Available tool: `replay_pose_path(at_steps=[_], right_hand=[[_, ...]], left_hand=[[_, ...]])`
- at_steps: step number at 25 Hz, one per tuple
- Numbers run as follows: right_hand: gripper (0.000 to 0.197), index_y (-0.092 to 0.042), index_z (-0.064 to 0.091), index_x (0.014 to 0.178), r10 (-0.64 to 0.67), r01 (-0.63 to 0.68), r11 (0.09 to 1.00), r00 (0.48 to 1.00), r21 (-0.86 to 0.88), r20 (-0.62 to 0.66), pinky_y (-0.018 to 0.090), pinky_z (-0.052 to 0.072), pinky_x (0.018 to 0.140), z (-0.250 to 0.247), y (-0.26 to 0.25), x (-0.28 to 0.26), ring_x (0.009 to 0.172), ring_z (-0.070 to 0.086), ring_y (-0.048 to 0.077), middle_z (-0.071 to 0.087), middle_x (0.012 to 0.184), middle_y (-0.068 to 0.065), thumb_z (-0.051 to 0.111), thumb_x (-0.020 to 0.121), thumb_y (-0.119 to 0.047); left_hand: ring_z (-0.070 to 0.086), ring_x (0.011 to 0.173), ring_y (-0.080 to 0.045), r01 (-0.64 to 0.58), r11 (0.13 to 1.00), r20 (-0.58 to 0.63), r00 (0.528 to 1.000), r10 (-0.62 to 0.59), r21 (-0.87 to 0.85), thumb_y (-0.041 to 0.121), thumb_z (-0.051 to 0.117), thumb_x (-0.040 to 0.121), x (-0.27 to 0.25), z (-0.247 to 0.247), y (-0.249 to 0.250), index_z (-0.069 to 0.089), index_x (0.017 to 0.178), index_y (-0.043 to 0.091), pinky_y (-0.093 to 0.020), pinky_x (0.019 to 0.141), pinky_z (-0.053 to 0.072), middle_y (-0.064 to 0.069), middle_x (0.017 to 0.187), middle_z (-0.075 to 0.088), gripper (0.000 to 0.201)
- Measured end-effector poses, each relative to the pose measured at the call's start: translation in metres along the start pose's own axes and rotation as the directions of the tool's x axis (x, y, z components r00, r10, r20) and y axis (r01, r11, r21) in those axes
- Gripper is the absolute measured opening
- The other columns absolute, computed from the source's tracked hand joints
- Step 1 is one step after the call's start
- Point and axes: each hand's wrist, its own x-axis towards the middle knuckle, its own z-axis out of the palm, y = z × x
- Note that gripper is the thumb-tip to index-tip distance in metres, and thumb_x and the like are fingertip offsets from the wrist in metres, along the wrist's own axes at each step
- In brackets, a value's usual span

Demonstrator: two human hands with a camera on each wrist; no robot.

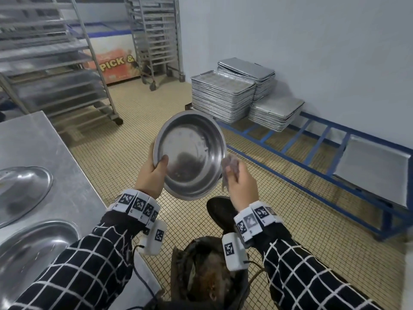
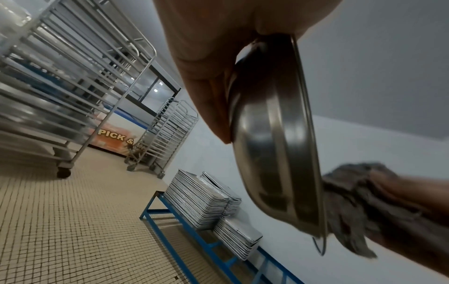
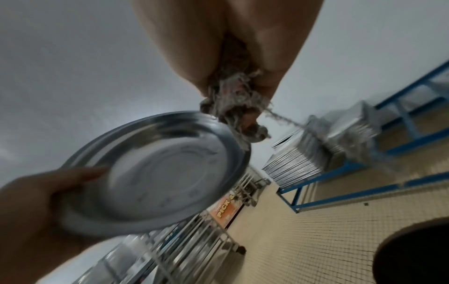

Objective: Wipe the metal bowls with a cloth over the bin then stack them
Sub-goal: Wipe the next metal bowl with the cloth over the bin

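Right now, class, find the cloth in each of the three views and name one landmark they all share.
Head: the cloth sits right of centre, bunched in the right hand at the bowl's right rim.
Left wrist: lower right, behind the bowl's lower rim.
Right wrist: upper centre, hanging from the fingers above the bowl.
Shared landmark: the stacked trays on the blue rack.
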Motion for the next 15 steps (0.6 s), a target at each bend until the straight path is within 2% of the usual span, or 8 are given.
replay_pose_path(at_steps=[2, 4, 6, 8, 10, 11, 12, 15], right_hand=[[0.022, -0.016, 0.052, 0.114, -0.149, 0.155, 0.988, 0.967, -0.010, 0.206, 0.008, 0.044, 0.061, 0.014, -0.015, -0.015, 0.074, 0.056, -0.006, 0.060, 0.092, -0.010, 0.046, 0.099, -0.029], [0.035, -0.018, 0.046, 0.131, -0.272, 0.343, 0.935, 0.862, -0.095, 0.428, 0.016, 0.046, 0.082, 0.030, -0.022, -0.032, 0.097, 0.054, 0.000, 0.057, 0.117, -0.005, 0.044, 0.099, -0.033], [0.047, -0.019, 0.034, 0.144, -0.343, 0.508, 0.841, 0.769, -0.189, 0.540, 0.029, 0.037, 0.106, 0.043, -0.013, -0.042, 0.124, 0.043, 0.011, 0.045, 0.140, 0.000, 0.037, 0.100, -0.037], [0.055, -0.020, 0.027, 0.149, -0.327, 0.597, 0.707, 0.751, -0.379, 0.574, 0.035, 0.017, 0.118, 0.038, 0.004, -0.032, 0.141, 0.027, 0.016, 0.036, 0.151, 0.000, 0.020, 0.100, -0.044], [0.067, -0.022, 0.026, 0.150, -0.249, 0.592, 0.560, 0.788, -0.580, 0.564, 0.037, 0.006, 0.120, 0.024, 0.017, -0.018, 0.145, 0.018, 0.018, 0.032, 0.154, -0.001, 0.002, 0.093, -0.049], [0.072, -0.022, 0.025, 0.150, -0.220, 0.574, 0.546, 0.801, -0.610, 0.556, 0.037, 0.003, 0.120, 0.020, 0.019, -0.014, 0.145, 0.016, 0.019, 0.030, 0.154, 0.000, -0.003, 0.090, -0.051], [0.074, -0.023, 0.025, 0.150, -0.219, 0.567, 0.576, 0.801, -0.588, 0.558, 0.036, 0.001, 0.120, 0.020, 0.017, -0.013, 0.146, 0.015, 0.020, 0.029, 0.155, 0.000, -0.005, 0.089, -0.052], [0.065, -0.022, 0.023, 0.150, -0.285, 0.538, 0.771, 0.770, -0.340, 0.571, 0.031, 0.000, 0.118, 0.035, -0.004, -0.031, 0.145, 0.015, 0.016, 0.027, 0.156, 0.000, 0.005, 0.095, -0.052]], left_hand=[[0.061, 0.088, -0.009, -0.028, 0.999, 0.029, 0.999, 0.028, 0.015, 0.032, 0.039, 0.102, 0.000, 0.002, 0.001, 0.030, 0.147, 0.025, -0.022, 0.073, 0.049, 0.004, 0.098, 0.061, 0.047], [0.060, 0.092, -0.008, -0.071, 0.997, 0.041, 0.997, 0.071, 0.006, 0.036, 0.037, 0.101, -0.001, 0.007, 0.005, 0.031, 0.147, 0.024, -0.022, 0.075, 0.049, 0.001, 0.106, 0.062, 0.048], [0.061, 0.091, -0.007, -0.101, 0.995, 0.029, 0.995, 0.100, 0.010, 0.039, 0.036, 0.101, 0.001, 0.007, 0.009, 0.034, 0.146, 0.025, -0.022, 0.073, 0.047, 0.002, 0.107, 0.063, 0.047], [0.063, 0.093, -0.009, -0.115, 0.993, 0.031, 0.993, 0.115, 0.008, 0.040, 0.036, 0.101, 0.003, 0.003, 0.011, 0.038, 0.143, 0.027, -0.025, 0.075, 0.049, 0.008, 0.103, 0.064, 0.044], [0.065, 0.092, -0.012, -0.111, 0.994, 0.044, 0.993, 0.111, 0.002, 0.039, 0.036, 0.101, 0.004, 0.000, 0.011, 0.040, 0.142, 0.027, -0.031, 0.077, 0.054, 0.009, 0.100, 0.065, 0.043], [0.065, 0.092, -0.013, -0.114, 0.993, 0.048, 0.992, 0.113, 0.011, 0.039, 0.036, 0.101, 0.002, 0.000, 0.011, 0.041, 0.141, 0.026, -0.032, 0.077, 0.055, 0.008, 0.101, 0.065, 0.042], [0.065, 0.093, -0.013, -0.123, 0.992, 0.045, 0.992, 0.122, 0.025, 0.039, 0.036, 0.101, 0.001, 0.001, 0.012, 0.041, 0.141, 0.026, -0.031, 0.076, 0.054, 0.008, 0.102, 0.065, 0.042], [0.062, 0.094, -0.017, -0.168, 0.983, 0.026, 0.986, 0.167, 0.070, 0.040, 0.035, 0.102, 0.000, 0.008, 0.022, 0.041, 0.141, 0.028, -0.026, 0.072, 0.049, 0.005, 0.102, 0.064, 0.041]])
